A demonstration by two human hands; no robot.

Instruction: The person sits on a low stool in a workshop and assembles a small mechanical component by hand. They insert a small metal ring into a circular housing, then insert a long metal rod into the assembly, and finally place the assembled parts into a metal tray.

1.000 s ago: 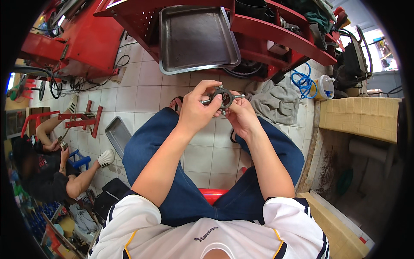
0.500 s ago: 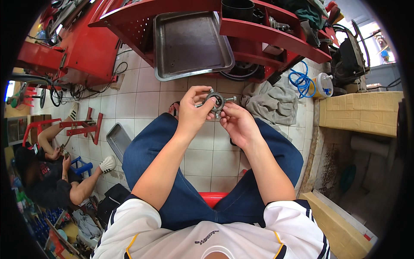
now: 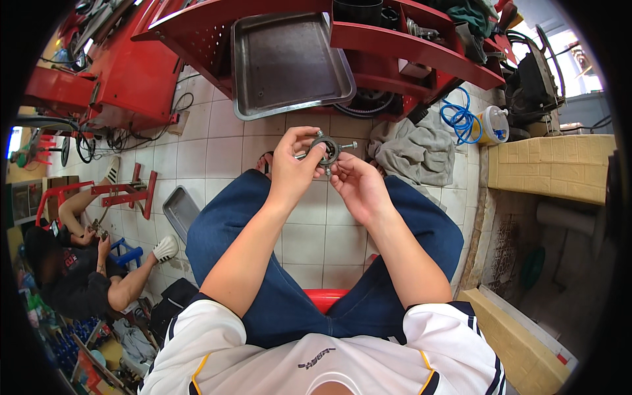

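A dark metal ring with bolts (image 3: 334, 147) sticking out around it is held up between my knees. My left hand (image 3: 294, 161) is closed on its left side, with the thumb lying over the ring's opening. My right hand (image 3: 359, 187) is at the lower right of the ring, its curled fingertips against the rim near the lower bolt. The bolt pointing right stands free of my fingers. What lies inside the ring is partly hidden by my left thumb.
A metal tray (image 3: 289, 66) juts from a red tool cart (image 3: 395, 43) ahead. A grey cloth (image 3: 418, 155), blue hose (image 3: 463, 118) and white bucket (image 3: 494, 125) lie to the right. At left sits another person (image 3: 79, 270), near a smaller tray (image 3: 182, 212).
My right hand has slipped slightly down and left, away from the bolt on the right, which now shows more fully. My left hand keeps its hold on the ring.
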